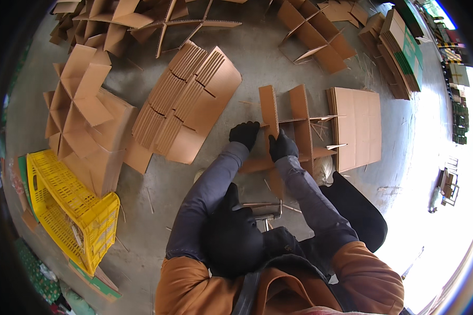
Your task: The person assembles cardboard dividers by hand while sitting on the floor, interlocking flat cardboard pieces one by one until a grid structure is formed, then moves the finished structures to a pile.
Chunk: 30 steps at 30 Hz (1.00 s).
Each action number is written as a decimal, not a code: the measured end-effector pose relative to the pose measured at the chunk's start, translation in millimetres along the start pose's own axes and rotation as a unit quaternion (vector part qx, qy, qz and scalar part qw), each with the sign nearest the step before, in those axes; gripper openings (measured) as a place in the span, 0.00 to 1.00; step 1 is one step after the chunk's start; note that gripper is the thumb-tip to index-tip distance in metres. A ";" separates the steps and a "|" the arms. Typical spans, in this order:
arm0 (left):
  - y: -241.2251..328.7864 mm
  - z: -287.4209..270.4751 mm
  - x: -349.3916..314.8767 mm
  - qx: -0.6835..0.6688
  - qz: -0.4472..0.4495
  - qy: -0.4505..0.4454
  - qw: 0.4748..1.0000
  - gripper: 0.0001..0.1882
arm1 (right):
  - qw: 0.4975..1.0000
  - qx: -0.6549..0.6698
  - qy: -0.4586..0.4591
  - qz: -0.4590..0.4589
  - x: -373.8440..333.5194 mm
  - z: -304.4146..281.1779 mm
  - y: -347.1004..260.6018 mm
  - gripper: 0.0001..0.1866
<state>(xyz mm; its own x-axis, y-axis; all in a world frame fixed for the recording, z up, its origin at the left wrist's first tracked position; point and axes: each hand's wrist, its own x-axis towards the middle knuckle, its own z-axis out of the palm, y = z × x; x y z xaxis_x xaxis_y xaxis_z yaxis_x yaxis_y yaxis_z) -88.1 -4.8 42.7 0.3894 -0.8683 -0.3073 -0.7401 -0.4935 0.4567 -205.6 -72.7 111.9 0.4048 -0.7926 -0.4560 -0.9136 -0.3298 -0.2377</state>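
Black-gloved fingers [273, 143] of the right hand [284, 147] pinch the tall strip [269, 110] of a cardboard divider [303, 134], in front of the person [294, 294]. The left hand [245, 134] curls by the divider's left side; I can't tell if it grips. Right of the divider is a flat cardboard stack [358, 126]; left, slotted cardboard sheets [186, 105]; far past it, another cardboard grid [312, 34].

Near downward fisheye view from the head, perhaps overexposed at right.

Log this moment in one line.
black-gloved left hand: at brown interlocking cardboard divider | right hand: gripping divider | yellow perforated plastic crate: far left
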 end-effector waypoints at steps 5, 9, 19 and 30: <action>31.1 -10.7 12.7 0.003 0.038 0.011 0.999 0.08 | 0.998 0.006 0.020 0.051 52.6 24.1 23.2 0.19; 3.2 -10.8 3.9 -0.006 -0.034 -0.009 0.999 0.11 | 0.999 0.033 0.001 0.038 45.9 30.3 -16.5 0.20; -128.7 -81.4 -34.0 0.051 -0.161 0.454 0.875 0.39 | 0.991 0.013 -0.109 -0.075 0.3 14.5 41.9 0.28; -227.2 -89.9 -8.5 0.076 -0.261 0.217 0.938 0.41 | 0.787 -0.105 0.523 -0.309 135.6 -301.4 -71.9 0.23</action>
<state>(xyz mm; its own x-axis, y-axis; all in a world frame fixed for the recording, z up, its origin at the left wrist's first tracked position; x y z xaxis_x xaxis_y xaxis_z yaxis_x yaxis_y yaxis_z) 126.0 110.3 16.5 0.8821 -0.4655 -0.0717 -0.4440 -0.8726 0.2037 -96.4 -311.1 325.7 0.6228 -0.3998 0.6725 -0.5843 -0.8093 0.0600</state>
